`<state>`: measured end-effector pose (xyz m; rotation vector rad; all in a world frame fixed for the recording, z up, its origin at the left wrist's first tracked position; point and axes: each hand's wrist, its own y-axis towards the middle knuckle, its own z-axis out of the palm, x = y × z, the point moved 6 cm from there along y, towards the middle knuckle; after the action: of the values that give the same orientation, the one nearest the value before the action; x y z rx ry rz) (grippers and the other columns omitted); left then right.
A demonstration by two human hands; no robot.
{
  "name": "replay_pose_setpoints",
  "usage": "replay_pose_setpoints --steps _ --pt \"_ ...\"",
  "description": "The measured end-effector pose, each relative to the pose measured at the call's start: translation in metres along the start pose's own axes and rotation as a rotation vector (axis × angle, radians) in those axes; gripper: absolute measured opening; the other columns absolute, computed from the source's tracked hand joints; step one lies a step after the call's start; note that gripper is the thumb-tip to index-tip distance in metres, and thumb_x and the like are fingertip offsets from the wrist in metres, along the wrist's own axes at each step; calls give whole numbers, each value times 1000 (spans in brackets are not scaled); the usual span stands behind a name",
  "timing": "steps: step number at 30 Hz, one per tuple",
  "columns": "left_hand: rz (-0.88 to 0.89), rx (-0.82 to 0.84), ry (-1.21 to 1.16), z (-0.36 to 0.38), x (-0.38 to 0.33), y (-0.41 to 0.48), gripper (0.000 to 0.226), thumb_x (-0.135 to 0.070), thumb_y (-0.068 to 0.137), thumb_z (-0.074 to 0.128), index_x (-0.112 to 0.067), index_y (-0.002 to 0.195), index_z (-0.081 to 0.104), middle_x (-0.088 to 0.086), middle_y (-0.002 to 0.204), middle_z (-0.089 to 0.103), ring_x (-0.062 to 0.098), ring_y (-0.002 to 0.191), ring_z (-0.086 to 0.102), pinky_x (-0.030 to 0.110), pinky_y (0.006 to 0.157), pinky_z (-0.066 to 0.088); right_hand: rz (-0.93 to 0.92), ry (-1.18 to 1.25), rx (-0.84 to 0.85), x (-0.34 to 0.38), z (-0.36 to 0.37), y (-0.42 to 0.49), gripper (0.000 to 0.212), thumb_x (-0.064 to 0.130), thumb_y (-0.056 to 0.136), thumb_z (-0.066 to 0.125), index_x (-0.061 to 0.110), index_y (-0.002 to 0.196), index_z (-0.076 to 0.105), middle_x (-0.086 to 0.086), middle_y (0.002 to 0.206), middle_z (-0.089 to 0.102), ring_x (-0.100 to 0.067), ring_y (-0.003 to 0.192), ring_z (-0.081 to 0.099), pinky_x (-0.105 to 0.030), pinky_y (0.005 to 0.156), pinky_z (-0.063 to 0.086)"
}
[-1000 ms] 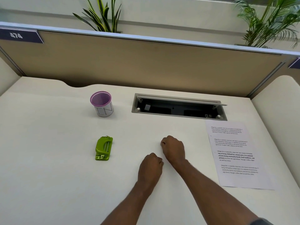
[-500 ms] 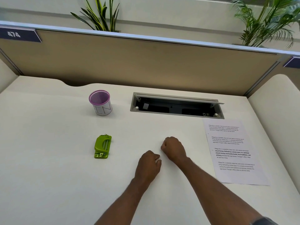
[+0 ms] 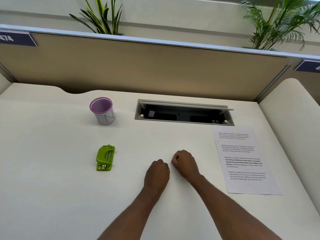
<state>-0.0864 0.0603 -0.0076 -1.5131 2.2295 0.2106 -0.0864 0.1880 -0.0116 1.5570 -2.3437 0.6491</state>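
The green hole punch lay flat on the desk, left of the hands, its long axis running near to far. The left hand and right hand rested just beside each other, both curled into fists with nothing seen in them. At the far left a cup stood upright, only its pink mesh inside showing, and the open cable box sunk in the desk held dark fittings.

bare left hand and bare right hand: both curled into fists, holding nothing, just beside each other. 2 bare forearms converge from the lower edge.
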Motion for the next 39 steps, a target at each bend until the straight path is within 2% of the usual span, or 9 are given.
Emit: replay_pose_setpoints --steps 6,15,18,21,23,30,33,35,39 --pt "9 35 79 1 -5 5 26 -15 94 38 -9 84 62 6 95 61 23 88 57 30 61 34 -10 -34 -9 3 1 -4 19 12 85 45 13 66 43 -9 77 52 -25 68 48 -36 62 36" --pt "-94 170 22 -1 -3 13 14 -19 84 48 -11 77 57 7 91 63 26 88 60 31 59 36 -5 108 44 6 5 -4 14 6 76 49 -1 63 48 -23 72 57 -18 63 42 -32 58 33" --pt "-192 70 -71 -19 20 12 23 -19 79 47 -15 58 38 2 70 52 27 79 62 29 49 29 -46 309 94 23 7 -3 18 7 76 52 -6 64 51 -15 63 53 -13 61 41 -29 57 33" --pt "-275 -122 -121 -57 48 19 19 -18 82 47 -11 65 55 5 76 62 24 74 60 28 54 36 -68 449 122 61 7 7 24 9 77 53 5 55 43 -5 58 42 -12 56 34 -27 53 31" --pt "-313 -247 -124 -89 66 29 23 -17 85 48 -7 76 66 8 81 67 22 73 60 29 57 39 -71 541 138 92 6 19 24 10 78 53 -3 60 46 -6 60 44 -14 56 37 -28 53 32" --pt "-442 -577 -131 -204 137 74 25 -16 84 48 -7 68 64 12 71 65 25 58 50 29 51 35 -254 580 37 236 -24 87 30 7 80 52 2 52 41 -13 56 36 -18 54 33 -31 52 29" --pt "-435 -623 -117 -231 163 99 28 -16 88 46 -3 75 67 16 77 67 29 64 58 29 53 39 -311 472 -20 283 -31 117 31 7 82 50 8 52 48 -7 55 51 -21 55 44 -31 56 38" --pt "-433 -597 -76 -237 178 115 29 -17 90 45 -1 85 69 17 84 68 31 73 63 31 55 42 -342 363 -14 306 -25 135 24 6 83 47 5 66 64 -11 74 70 -27 71 62 -33 64 49" --pt "-425 -502 -25 -232 197 137 22 -16 89 57 -4 102 69 15 96 70 31 83 67 33 62 51 -361 160 -4 322 -6 159 25 4 86 47 6 88 72 -15 94 72 -34 86 65 -32 71 52"
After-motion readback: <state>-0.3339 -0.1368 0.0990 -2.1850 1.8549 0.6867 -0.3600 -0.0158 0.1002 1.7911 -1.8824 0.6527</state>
